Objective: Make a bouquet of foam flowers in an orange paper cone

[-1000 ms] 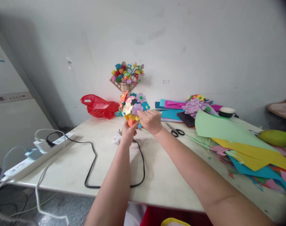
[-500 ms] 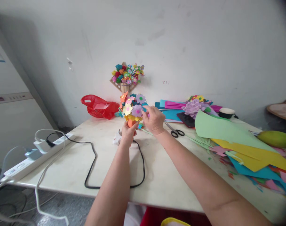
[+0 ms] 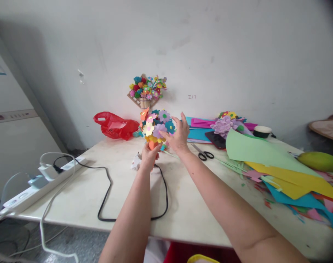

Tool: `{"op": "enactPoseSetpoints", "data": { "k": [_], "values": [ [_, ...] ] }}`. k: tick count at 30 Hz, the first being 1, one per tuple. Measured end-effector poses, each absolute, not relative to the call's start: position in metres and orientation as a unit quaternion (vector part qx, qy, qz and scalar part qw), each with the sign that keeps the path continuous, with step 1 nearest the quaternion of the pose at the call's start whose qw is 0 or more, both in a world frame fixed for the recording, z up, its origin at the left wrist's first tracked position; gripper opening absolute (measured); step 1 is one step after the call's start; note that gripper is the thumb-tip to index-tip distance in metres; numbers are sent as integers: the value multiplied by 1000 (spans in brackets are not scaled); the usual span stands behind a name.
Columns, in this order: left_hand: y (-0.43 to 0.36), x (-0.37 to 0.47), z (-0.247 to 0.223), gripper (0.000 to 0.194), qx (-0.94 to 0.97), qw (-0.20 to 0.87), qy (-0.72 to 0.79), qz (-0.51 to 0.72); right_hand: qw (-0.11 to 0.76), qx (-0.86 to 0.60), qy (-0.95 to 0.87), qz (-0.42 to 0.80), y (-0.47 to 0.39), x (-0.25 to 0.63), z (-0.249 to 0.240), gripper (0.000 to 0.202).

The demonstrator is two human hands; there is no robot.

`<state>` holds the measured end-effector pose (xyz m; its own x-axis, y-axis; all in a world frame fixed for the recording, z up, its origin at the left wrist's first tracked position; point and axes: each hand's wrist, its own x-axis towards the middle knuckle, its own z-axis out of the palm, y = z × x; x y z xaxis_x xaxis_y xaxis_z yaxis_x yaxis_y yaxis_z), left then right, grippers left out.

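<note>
A bouquet of colourful foam flowers (image 3: 148,128) stands upright above the table, its base wrapped in orange. Around that orange base my left hand (image 3: 150,155) is closed. My right hand (image 3: 179,136) has its fingers spread at the bouquet's right side, thumb at a lilac flower (image 3: 159,130) and other fingertips near a teal flower (image 3: 170,127). Behind my left wrist, partly hidden, lies a small white object (image 3: 136,161) whose kind I cannot make out. Black-handled scissors (image 3: 205,155) rest on the table to the right of my right wrist.
A black cord (image 3: 104,195) loops over the table from a power strip (image 3: 21,201) on the left. A red plastic bag (image 3: 114,126) sits at the back. Coloured foam sheets (image 3: 267,153) and thin green strips (image 3: 232,166) cover the right side. A flower basket (image 3: 145,102) hangs on the wall.
My right hand's fingers have spread and lifted from a curled pose at the bouquet's right side, uncovering the teal flower. My left hand keeps its hold on the base.
</note>
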<state>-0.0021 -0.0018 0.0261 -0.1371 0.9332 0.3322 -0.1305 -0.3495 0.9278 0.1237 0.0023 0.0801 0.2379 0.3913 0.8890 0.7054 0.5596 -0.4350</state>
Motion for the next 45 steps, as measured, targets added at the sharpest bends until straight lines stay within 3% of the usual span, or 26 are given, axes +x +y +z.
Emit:
{"op": "enactPoseSetpoints", "data": {
  "k": [8,14,21,30,35,40,45],
  "values": [
    [-1,-1,25,49,515,409,399,639,651,-449,-600,-119,6,121,87,52],
    [-3,-2,27,49,495,401,407,655,698,-435,-561,-90,-2,128,89,29],
    [0,-5,26,49,474,347,393,707,679,-422,-576,171,-13,127,90,29],
    [5,-5,21,49,473,335,384,719,608,-328,-612,385,-17,129,97,30],
    [0,-3,25,50,470,345,386,715,593,-364,-648,309,-14,133,96,29],
    [-1,-3,26,51,474,351,393,705,563,-440,-696,74,-17,137,98,20],
    [2,-6,24,50,491,354,396,691,571,-396,-719,-18,-16,143,103,31]
  ]
}}
